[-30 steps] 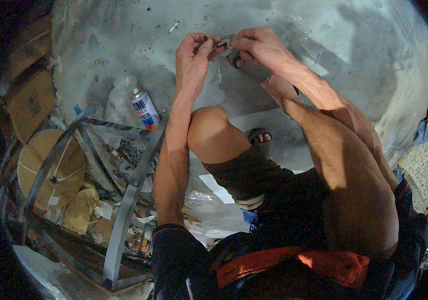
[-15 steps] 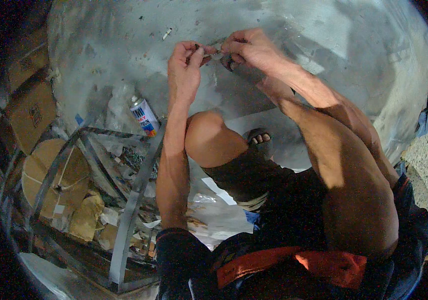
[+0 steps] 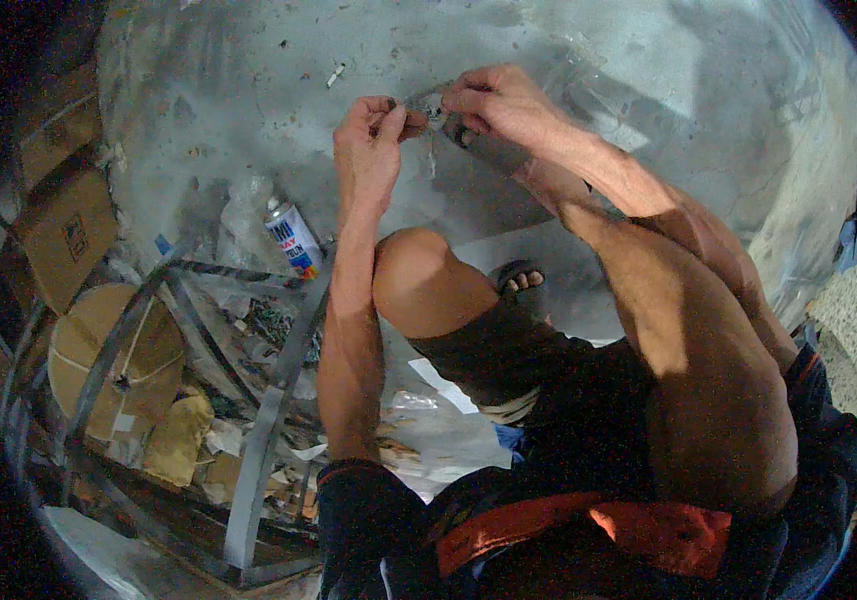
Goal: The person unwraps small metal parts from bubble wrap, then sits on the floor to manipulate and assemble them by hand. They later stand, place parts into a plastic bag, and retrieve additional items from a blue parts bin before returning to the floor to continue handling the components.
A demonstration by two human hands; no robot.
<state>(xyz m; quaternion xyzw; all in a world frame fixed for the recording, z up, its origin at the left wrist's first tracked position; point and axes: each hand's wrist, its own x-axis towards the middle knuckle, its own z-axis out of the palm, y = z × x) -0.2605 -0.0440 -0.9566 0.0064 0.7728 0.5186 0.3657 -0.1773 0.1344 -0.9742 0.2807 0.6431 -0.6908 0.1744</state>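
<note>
Both my hands are raised over the grey floor, far ahead of my knees. My left hand (image 3: 368, 145) is closed, with thumb and fingertips pinched together on something too small to make out. Opposite it, my right hand (image 3: 503, 102) is also closed in a pinch, its fingertips a short way from the left ones. A small pale, glinting piece (image 3: 435, 106) shows in the gap beside the right fingertips; its kind cannot be told. My sandalled right foot (image 3: 468, 135) stands just below the right hand.
A white and blue spray can (image 3: 291, 238) stands left of my left forearm. Beyond my left hand lies a small white stub (image 3: 335, 74). A grey metal frame (image 3: 258, 480) fills the lower left, near a brown cardboard disc (image 3: 113, 350) and a cardboard box (image 3: 73, 235). A speckled block (image 3: 853, 310) sits at the right.
My fingertips have moved slightly apart, the left hand shifting a little down and left. More of the pale piece shows between them. The view has tilted slightly.
</note>
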